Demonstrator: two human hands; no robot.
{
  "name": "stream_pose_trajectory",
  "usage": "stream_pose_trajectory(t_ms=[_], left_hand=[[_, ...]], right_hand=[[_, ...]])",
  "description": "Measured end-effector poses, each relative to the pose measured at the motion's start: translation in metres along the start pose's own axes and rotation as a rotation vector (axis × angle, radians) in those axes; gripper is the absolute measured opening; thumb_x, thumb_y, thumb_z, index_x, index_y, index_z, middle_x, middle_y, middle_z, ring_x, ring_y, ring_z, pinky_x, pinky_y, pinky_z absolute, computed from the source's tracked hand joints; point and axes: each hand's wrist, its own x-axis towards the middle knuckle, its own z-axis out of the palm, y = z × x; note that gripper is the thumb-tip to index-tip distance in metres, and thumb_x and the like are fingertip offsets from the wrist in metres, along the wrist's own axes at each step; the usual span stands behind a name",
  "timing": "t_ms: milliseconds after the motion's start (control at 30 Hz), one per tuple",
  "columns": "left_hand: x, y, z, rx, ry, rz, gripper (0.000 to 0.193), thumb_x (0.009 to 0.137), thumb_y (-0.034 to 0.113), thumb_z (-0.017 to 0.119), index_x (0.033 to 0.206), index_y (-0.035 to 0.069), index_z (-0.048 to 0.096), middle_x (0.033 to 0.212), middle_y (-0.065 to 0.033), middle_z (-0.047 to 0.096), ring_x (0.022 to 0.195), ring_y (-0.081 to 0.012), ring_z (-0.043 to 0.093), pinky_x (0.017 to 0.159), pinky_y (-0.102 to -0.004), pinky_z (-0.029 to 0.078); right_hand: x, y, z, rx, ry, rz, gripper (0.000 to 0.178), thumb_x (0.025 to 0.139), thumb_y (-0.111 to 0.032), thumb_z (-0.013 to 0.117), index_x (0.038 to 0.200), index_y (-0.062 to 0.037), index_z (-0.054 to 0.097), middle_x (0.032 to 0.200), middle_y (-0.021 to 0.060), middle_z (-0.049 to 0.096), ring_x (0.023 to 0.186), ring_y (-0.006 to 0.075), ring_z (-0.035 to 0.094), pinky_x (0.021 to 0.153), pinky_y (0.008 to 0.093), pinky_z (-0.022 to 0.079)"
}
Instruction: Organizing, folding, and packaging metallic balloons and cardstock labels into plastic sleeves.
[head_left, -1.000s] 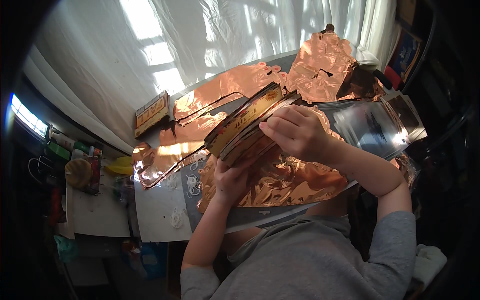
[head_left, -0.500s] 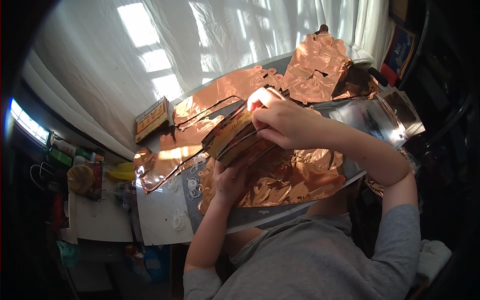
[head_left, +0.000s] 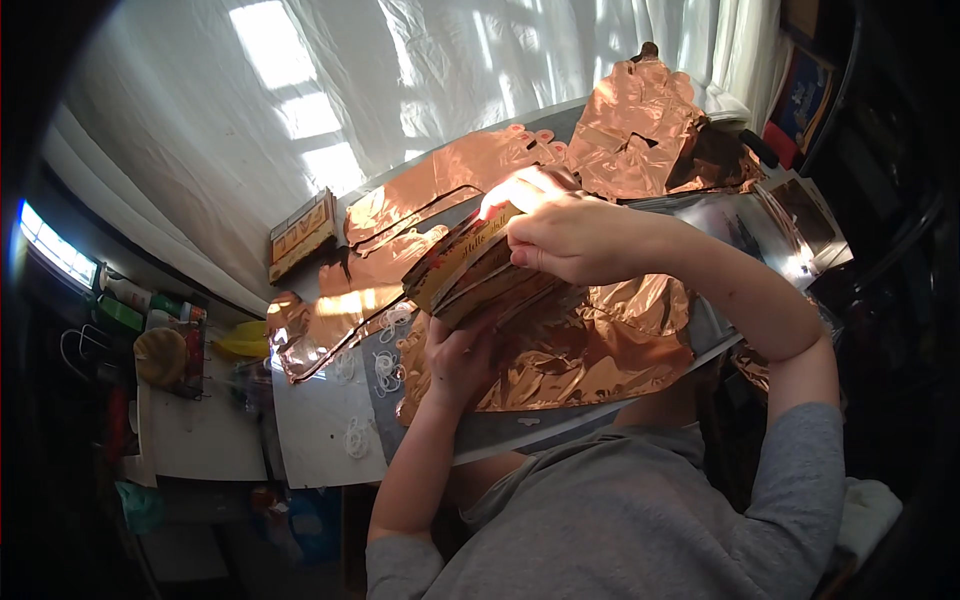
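A tilted stack of yellow-brown printed cards [head_left: 452, 272] is held up over the middle of the table. My left hand [head_left: 462, 360] is closed around its lower side, with most of the fingers hidden beneath the cards. At the upper right end of the stack, my right hand [head_left: 562, 235] bends its fingers over the cards and pinches their edges. The card edges are slightly fanned apart between the hands. Below the stack lies a crumpled copper-coloured foil balloon [head_left: 590, 365], partly covered by the cards and my left hand.
More flat copper foil balloons [head_left: 635, 130] spread across the table's far side. Another card stack [head_left: 303, 240] stands at the far left. Coils of white string [head_left: 388, 370] lie near the left. Clear packets [head_left: 735, 235] sit at the right, and a white curtain [head_left: 400, 90] hangs behind.
My right hand's fingertips have shifted slightly left and down along the stack, and the cards' edges show more apart. My left hand stays in nearly the same place.
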Motion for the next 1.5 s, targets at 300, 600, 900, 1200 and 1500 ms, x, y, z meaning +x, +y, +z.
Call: stream_pose_trajectory(t_ms=[300,600,900,1200,1500], left_hand=[[0.001,-0.001,0.001,0.004,0.012,0.051,0.034,0.073,-0.003,0.083,0.103,0.013,0.082,0.11,-0.0121,0.071,0.104,-0.0316,0.067,0.09,-0.0403,0.054],[0.003,0.006,-0.003,-0.009,-0.029,-0.009,0.032,0.074,-0.004,0.081,0.101,0.013,0.082,0.108,-0.0131,0.073,0.103,-0.0322,0.068,0.09,-0.0405,0.054],[0.003,0.002,-0.001,-0.059,-0.005,-0.003,0.031,0.074,-0.004,0.08,0.102,0.01,0.081,0.11,-0.0131,0.071,0.103,-0.0319,0.068,0.087,-0.0395,0.055],[0.0,0.0,0.001,-0.1,-0.029,-0.096,0.037,0.073,-0.007,0.077,0.104,0.012,0.082,0.116,-0.0111,0.069,0.109,-0.032,0.066,0.094,-0.0408,0.054],[0.001,0.001,-0.002,-0.078,-0.044,-0.076,0.039,0.073,-0.006,0.077,0.107,0.013,0.082,0.114,-0.0105,0.069,0.108,-0.0309,0.065,0.094,-0.0398,0.053]], right_hand=[[0.0,0.02,0.004,-0.027,-0.003,-0.15,0.023,0.078,-0.008,0.071,0.099,-0.0022,0.063,0.104,0.0159,0.063,0.105,0.0358,0.063,0.09,0.0457,0.05],[0.004,0.019,0.005,0.063,-0.013,-0.213,0.017,0.071,0.0,0.068,0.086,-0.0031,0.059,0.086,0.0123,0.06,0.08,0.0296,0.063,0.072,0.0402,0.05],[0.007,0.025,0.002,0.1,-0.041,-0.165,0.023,0.078,-0.006,0.068,0.099,-0.0014,0.062,0.092,0.0137,0.066,0.088,0.0302,0.066,0.077,0.0419,0.05],[0.003,0.031,0.012,-0.233,0.155,-0.4,0.031,0.085,-0.006,0.065,0.113,-0.0065,0.052,0.12,0.014,0.052,0.106,0.0362,0.06,0.085,0.0477,0.055],[0.004,0.028,0.006,-0.267,0.123,-0.361,0.027,0.088,-0.013,0.071,0.109,-0.0062,0.055,0.126,0.0114,0.055,0.116,0.0323,0.061,0.092,0.0409,0.055]])
